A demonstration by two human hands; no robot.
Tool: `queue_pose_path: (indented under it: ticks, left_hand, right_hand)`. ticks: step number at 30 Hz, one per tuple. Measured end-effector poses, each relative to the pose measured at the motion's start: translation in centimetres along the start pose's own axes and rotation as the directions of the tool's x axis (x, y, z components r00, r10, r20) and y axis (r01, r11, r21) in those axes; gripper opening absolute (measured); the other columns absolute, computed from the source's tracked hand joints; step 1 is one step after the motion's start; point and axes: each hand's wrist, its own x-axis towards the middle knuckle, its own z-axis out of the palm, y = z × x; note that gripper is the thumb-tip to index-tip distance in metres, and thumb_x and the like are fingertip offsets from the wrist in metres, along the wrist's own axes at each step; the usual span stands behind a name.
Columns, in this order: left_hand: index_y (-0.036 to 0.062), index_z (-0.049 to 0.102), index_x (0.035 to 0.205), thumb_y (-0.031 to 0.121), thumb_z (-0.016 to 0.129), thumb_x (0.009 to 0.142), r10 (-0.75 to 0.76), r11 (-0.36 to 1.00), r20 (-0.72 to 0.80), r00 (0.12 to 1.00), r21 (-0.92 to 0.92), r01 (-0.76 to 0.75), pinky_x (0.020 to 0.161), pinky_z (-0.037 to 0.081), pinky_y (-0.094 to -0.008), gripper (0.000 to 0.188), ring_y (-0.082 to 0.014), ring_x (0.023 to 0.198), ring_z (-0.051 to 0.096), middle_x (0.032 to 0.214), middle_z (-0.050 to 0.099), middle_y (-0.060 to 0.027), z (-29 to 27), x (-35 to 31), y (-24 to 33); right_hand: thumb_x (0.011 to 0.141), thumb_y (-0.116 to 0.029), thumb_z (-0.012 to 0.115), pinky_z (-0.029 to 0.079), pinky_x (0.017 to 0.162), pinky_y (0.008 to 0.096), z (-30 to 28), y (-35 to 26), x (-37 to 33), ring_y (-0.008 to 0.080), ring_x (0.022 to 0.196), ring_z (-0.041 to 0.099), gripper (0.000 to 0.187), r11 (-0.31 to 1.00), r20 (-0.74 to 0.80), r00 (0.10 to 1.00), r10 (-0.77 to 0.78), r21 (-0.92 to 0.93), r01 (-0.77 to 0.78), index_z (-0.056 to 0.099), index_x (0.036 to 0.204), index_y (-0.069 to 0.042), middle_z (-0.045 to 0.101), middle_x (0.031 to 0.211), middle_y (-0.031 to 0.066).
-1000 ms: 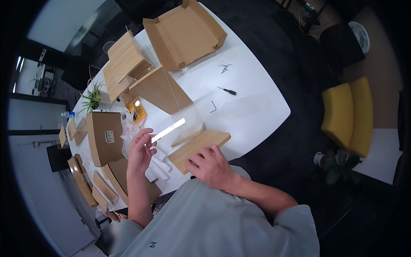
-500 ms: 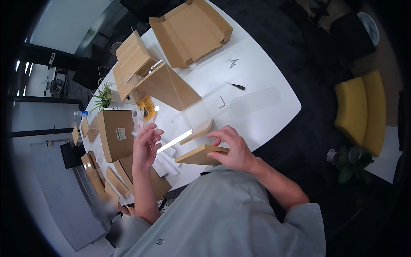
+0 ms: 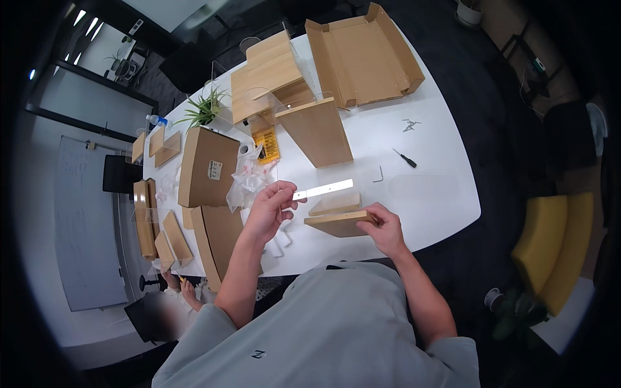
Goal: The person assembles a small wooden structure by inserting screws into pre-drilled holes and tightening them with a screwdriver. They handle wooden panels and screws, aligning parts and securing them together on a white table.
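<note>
My left hand point(image 3: 272, 208) is closed, thumb and fingers pinching the near end of a clear plastic panel. Its bright, narrow edge strip point(image 3: 323, 189) with small holes catches the light; the rest of the panel is hard to make out. Lower right, my right hand point(image 3: 383, 231) grips the right end of a light wooden board point(image 3: 339, 224), thumb in front and fingers over the top edge. Just behind that board stands a second wooden board point(image 3: 334, 204), partly covered by it. The strip hangs above both boards, apart from them.
On the white table point(image 3: 440, 220) are a larger wooden board point(image 3: 317, 134), a wooden unit point(image 3: 272, 71), an open cardboard tray point(image 3: 365, 61), a screwdriver point(image 3: 405, 158), a hex key point(image 3: 378, 174), screws point(image 3: 410, 125), plastic bags point(image 3: 249, 181), a cardboard box point(image 3: 207, 168) and a plant point(image 3: 206, 107). Another person's hands point(image 3: 184, 288) show lower left.
The clear panel has turned so its bright strip lies nearly level, and my left hand has closed further on it. The whole view has swung, shifting the table's things rightward.
</note>
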Motion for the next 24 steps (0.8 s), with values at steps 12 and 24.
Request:
queue_pose_path:
  ticks: [12, 24]
  left_hand:
    - [0.0074, 0.066, 0.106, 0.025, 0.063, 0.102, -0.045, 0.981, -0.078, 0.996, 0.187, 0.059, 0.081, 0.056, -0.0308, 0.018, -0.0096, 0.102, 0.061, 0.119, 0.068, -0.0021, 0.9, -2.1, -1.5]
    - [0.0023, 0.059, 0.1, 0.014, 0.056, 0.106, 0.087, 0.988, 0.082, 0.993, -0.131, -0.076, 0.09, 0.063, -0.0333, 0.013, -0.0208, 0.1, 0.07, 0.114, 0.069, -0.0168, 0.3, -0.6, -4.7]
  right_hand:
    - [0.086, 0.01, 0.071, 0.051, 0.087, 0.0264, 1.4, -1.4, 2.6, 0.011, 0.098, 0.064, 0.027, 0.958, 0.105, 0.987, 0.123, 0.246, -0.145, 0.07, 0.112, 0.002, 0.069, 0.107, 0.0036]
    - [0.085, 0.012, 0.071, 0.053, 0.091, 0.0301, 2.6, -2.1, 2.7, 0.0152, 0.104, 0.064, 0.029, 0.959, 0.085, 0.987, 0.139, 0.236, -0.155, 0.07, 0.112, 0.003, 0.067, 0.118, 0.0098]
